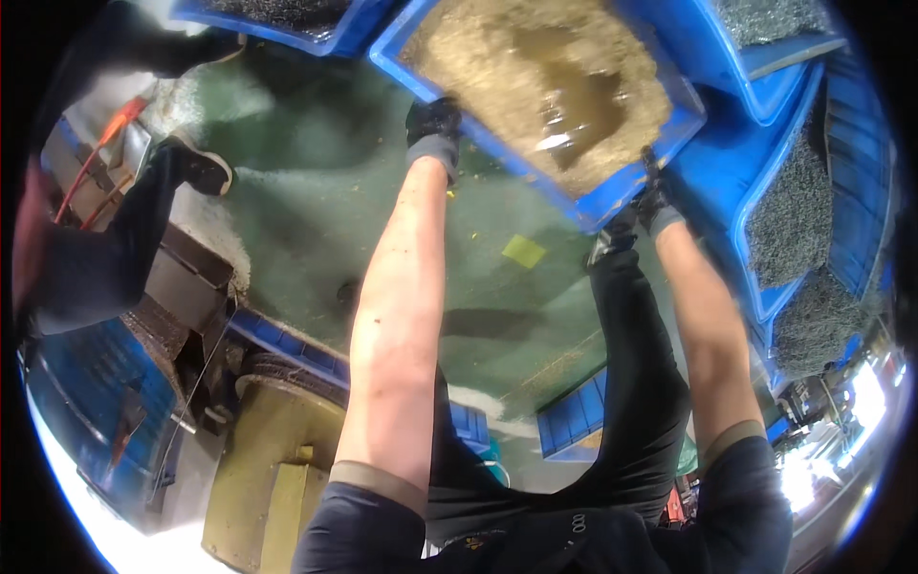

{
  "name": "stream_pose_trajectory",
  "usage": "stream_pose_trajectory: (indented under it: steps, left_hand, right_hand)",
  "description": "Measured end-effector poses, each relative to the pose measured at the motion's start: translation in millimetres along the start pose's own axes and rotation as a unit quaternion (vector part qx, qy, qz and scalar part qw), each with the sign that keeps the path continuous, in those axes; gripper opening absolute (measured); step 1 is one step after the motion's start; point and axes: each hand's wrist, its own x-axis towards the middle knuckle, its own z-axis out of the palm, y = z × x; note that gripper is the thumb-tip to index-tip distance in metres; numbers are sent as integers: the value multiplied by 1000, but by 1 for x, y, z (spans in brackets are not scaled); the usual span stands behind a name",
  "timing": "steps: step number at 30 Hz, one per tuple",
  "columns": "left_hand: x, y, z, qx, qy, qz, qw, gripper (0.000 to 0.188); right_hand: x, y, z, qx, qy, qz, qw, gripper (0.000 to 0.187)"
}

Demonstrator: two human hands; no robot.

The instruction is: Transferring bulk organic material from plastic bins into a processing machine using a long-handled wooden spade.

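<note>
A blue plastic bin point(604, 198) sits tilted across the top of the view. It holds wet tan-brown sludge or grains point(478, 43), with a murky brown puddle point(583, 105) toward its right side. My left hand point(434, 131), in a dark glove with a grey cuff, is closed over the bin's near left rim. At the near right corner, my right hand point(656, 199) in a similar glove grips the edge. The fingers of both hands are partly hidden by the gloves and the rim.
Blue bins of dark grey shavings or granules point(789, 225) crowd the right side, and another blue bin point(325, 43) is at the top left. Another person's leg point(143, 220) stands at left. A yellow-green scrap point(524, 251) lies on the green floor point(478, 325). An olive metal housing point(258, 478) is lower left.
</note>
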Motion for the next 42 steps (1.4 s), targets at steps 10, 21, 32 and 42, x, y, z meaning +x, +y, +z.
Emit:
stream_pose_trajectory:
  steps: [10,21,32,42]
  left_hand:
    - [-94,-36,-70,57,-30,-131,989,34]
    - [-185,-154,-179,147,27,-131,980,48]
    - [-215,-259,-184,97,13,-110,989,46]
    - [-337,-299,-211,567,-259,100,776,55]
  right_hand:
    - [-60,143,-94,-596,345,-227,688,74]
    - [-145,255,-200,-474,387,-27,791,58]
    - [-153,236,-211,-661,424,213,581,42]
    - [-146,138,-187,-348,231,237,877,47]
